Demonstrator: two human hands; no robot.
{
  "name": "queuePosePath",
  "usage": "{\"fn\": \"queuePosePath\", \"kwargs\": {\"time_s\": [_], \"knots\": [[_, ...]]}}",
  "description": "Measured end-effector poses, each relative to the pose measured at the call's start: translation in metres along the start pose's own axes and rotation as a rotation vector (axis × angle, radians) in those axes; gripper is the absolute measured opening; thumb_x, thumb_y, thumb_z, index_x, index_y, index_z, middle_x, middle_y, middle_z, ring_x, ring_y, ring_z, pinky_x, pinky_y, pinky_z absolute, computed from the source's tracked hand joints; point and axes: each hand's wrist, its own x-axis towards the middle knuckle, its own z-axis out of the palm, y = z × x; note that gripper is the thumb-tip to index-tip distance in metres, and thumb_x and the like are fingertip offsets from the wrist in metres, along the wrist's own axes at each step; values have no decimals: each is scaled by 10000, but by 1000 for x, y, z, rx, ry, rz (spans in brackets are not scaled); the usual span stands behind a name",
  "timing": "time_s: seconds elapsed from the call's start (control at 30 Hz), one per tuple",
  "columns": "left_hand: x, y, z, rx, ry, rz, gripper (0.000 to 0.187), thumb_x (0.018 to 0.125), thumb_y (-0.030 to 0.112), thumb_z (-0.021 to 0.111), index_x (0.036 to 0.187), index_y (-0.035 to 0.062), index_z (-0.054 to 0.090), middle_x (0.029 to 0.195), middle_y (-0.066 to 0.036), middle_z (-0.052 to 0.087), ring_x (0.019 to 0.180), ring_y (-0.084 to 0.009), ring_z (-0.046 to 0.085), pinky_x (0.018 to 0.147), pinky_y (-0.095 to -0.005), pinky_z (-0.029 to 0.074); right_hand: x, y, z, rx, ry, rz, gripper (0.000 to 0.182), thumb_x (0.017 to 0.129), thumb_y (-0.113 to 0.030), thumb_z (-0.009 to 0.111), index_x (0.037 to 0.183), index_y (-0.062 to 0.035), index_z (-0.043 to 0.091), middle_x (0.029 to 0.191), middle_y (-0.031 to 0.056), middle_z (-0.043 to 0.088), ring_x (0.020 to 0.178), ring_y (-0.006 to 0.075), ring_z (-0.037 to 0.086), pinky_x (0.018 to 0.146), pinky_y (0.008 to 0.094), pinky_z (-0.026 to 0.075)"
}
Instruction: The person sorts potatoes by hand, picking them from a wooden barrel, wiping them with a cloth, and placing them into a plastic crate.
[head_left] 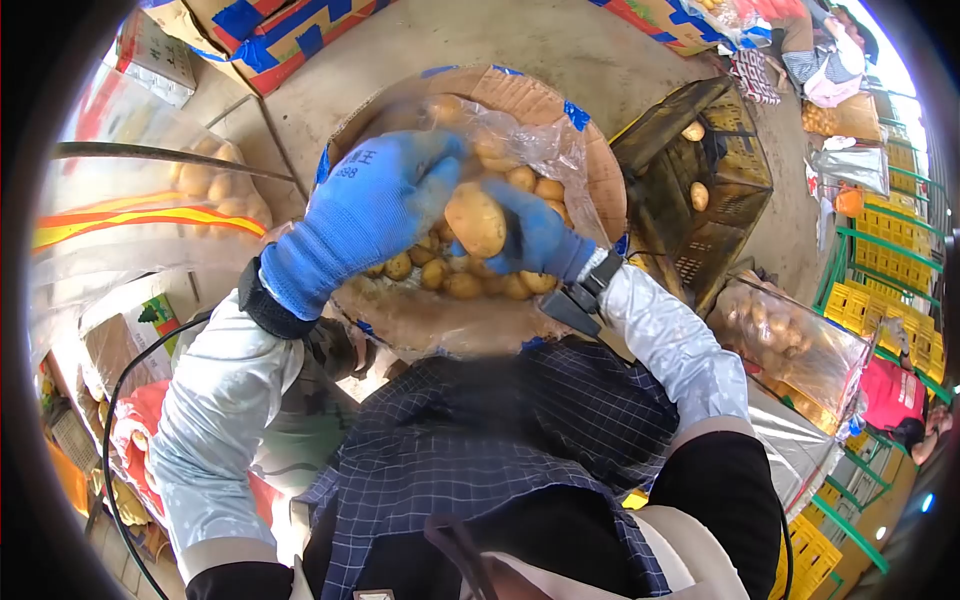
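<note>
A large tan potato (pixel 475 220) is held up between my gloved hands, above a round, cardboard-lined container (pixel 600 170). My right hand (pixel 540 235), in a blue glove, grips this potato from the right and behind. Close against its left side is my left hand (pixel 395 185), also blue-gloved, with curled, partly blurred fingers; whatever may be inside them is hidden. Below both hands lie several smaller potatoes (pixel 463 285) in the container. Clear plastic film (pixel 555 150) lines its far right side.
Right of the container stands a dirty dark crate (pixel 650 210) with a few potatoes. A clear bag of potatoes (pixel 205 180) is at left, behind a dark bar (pixel 170 155). Bagged potatoes (pixel 770 325) sit at right. People (pixel 825 60) and yellow crates (pixel 890 240) appear far right.
</note>
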Motion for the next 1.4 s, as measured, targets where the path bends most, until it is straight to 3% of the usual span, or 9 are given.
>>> {"fn": "queuePosePath", "kwargs": {"time_s": [0.37,0.53,0.73,1.03,1.1,1.2,1.33,1.37,1.4], "knots": [[2,12,25,-662,-261,-74,352,1021,137,609,1337,-17,594,1112,-82,670,924,-110,645,830,-275,550,-57,1,55,279,-124,-148,548,1035,-458,500,1398,-49,468,1212,174,633,1058,358,666,592,468,576],[9,23,18,-907,-180,-124,271,1032,67,555,1280,-15,627,1154,-85,684,994,-137,665,872,-275,558,-84,-10,56,-217,-177,-418,791,811,-163,779,1488,-19,397,1344,178,584,1247,345,586,1111,461,444],[12,24,19,-886,-148,-97,260,1032,95,567,1257,-10,642,1188,-74,675,1010,-142,668,907,-276,548,-79,-21,54,-328,-217,-498,744,747,-56,740,1440,-21,470,1306,151,607,1214,262,598,1088,399,460],[12,25,-4,-769,94,-198,316,1043,217,585,1253,-8,656,1086,-51,688,871,-90,641,834,-246,539,-141,-108,-228,-1158,1231,-883,408,858,-140,693,1250,-42,634,1047,139,701,892,260,678,815,356,546],[12,22,-12,-737,128,-192,327,1043,244,588,1249,2,662,1082,-37,691,866,-83,633,833,-236,533,-176,-94,-280,-2469,1116,92,362,889,-209,667,1202,-28,669,1101,157,716,1042,314,682,912,365,520],[9,23,-23,-737,172,-204,323,1042,249,586,1242,8,668,1082,-26,694,884,-82,631,851,-233,525,-133,-61,-199,-1850,1635,-441,243,864,-197,654,1038,-45,732,1038,187,726,976,352,694,891,435,526],[8,23,-25,-758,175,-171,313,1039,245,587,1229,12,675,1083,-21,696,906,-81,629,870,-233,515,-54,-54,-30,-2206,913,-651,265,885,-137,626,1130,-58,686,1080,137,710,1028,342,669,903,430,520],[11,24,-28,-746,184,-167,311,1039,243,586,1225,11,676,1083,-21,697,910,-81,628,873,-234,514,-8,-34,-64,-2027,542,-1298,335,901,-179,654,1215,-60,646,1146,141,688,1056,346,657,915,435,518],[12,26,-26,-763,197,-171,306,1043,238,578,1222,10,679,1084,-24,700,891,-83,629,859,-234,518,39,-13,-74,-1745,598,-914,372,908,-334,691,1197,-100,665,1216,159,668,1110,370,638,943,466,508]]}}
